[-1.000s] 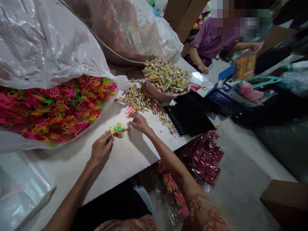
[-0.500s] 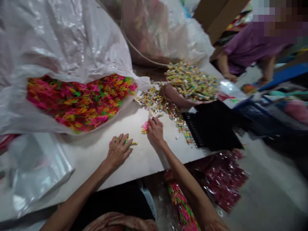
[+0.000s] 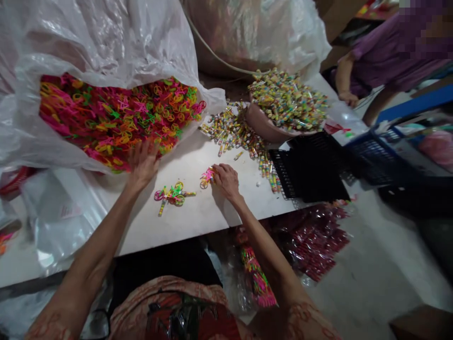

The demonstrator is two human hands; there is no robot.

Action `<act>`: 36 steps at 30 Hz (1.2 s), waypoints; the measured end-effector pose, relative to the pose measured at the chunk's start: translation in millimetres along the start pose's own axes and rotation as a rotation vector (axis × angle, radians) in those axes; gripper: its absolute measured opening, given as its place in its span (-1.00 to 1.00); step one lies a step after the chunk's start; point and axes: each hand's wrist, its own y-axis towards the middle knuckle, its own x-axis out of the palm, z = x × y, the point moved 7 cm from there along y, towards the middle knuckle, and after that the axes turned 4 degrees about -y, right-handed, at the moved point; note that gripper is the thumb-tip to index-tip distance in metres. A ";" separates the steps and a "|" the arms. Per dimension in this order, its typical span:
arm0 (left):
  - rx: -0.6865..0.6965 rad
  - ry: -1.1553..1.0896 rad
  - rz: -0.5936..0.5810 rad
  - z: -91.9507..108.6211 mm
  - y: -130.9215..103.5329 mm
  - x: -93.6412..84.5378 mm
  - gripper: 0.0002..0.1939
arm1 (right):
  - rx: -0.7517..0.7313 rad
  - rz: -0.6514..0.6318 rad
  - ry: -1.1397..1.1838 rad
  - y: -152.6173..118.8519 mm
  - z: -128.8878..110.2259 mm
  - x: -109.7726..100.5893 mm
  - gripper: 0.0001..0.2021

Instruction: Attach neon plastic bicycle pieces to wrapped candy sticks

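white tabletop (image 3: 198,212), grey floor (image 3: 385,250); left fingers (image 3: 144,153) spread over bright pieces (image 3: 123,113); right fingers (image 3: 221,174) curled, hold unclear.

Left hand (image 3: 144,163) extended, fingers over multicoloured plastic pieces (image 3: 116,118) at mouth of plastic sack (image 3: 166,52). Right hand (image 3: 226,181) at pink-and-yellow piece (image 3: 206,176), white tabletop (image 3: 141,238). Beyond: pink bowl (image 3: 262,124), heaped with small multicoloured tubes (image 3: 286,101).

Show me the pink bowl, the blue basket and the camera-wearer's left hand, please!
Pink bowl (image 3: 261,123): head view, on its outer wall.
Blue basket (image 3: 371,153): head view, on its side wall.
Left hand (image 3: 144,164): head view, on the back of the hand.
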 end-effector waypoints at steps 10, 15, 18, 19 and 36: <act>0.034 0.114 0.032 8.6 -12.3 -7.5 -0.82 | 0.184 0.014 -0.004 -0.4 16.2 -17.5 -0.71; -0.161 -0.245 0.271 2.5 -36.7 -27.7 -0.85 | 0.284 -0.059 -0.012 4.1 27.5 -21.8 -0.78; -0.384 -0.705 0.332 -10.4 -44.9 -13.8 -0.81 | 0.345 -0.122 -0.032 9.3 25.7 -18.2 -0.75; -0.462 -0.835 0.333 -13.6 -47.1 -6.0 -0.77 | 0.359 -0.131 -0.045 10.8 23.8 -17.4 -0.72; -0.675 -1.142 -0.019 33.8 -80.0 45.0 -0.47 | 0.235 -0.040 1.426 -36.4 -81.5 -3.7 -0.77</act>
